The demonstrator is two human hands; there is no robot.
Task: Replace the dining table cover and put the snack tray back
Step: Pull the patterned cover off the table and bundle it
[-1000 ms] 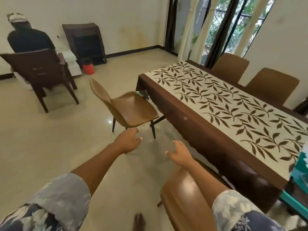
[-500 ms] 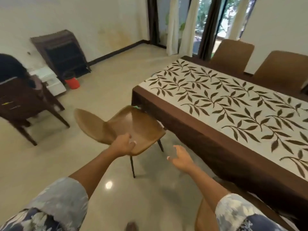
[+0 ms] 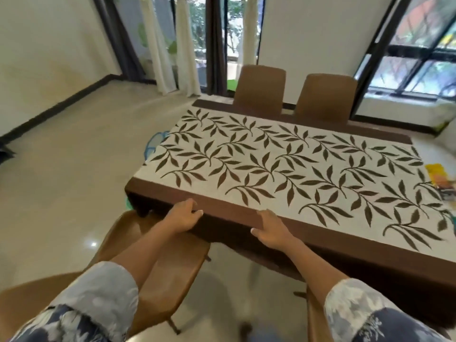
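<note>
— Where was the cover [image 3: 283,164]?
— Spread over the desk [image 3: 370,287], cream with dark leaf sprigs and a brown border hanging down the near side.

— And the hands?
— Both at the near edge, toward the left corner. The left hand [image 3: 183,215] had its fingers curled over the brown border, gripping the cloth. The right hand [image 3: 270,230] lay on the same border just to the right, fingers bent over the edge, holding the fabric too.

— Chairs?
— One brown chair [image 3: 158,265] sat below the arms at the near left, its seat partly under the desk. Two more chairs [image 3: 259,87] stood at the far side, backs upright.

— The snack tray?
— I couldn't pick one out; only something yellow [image 3: 438,175] showed at the far right edge.
</note>
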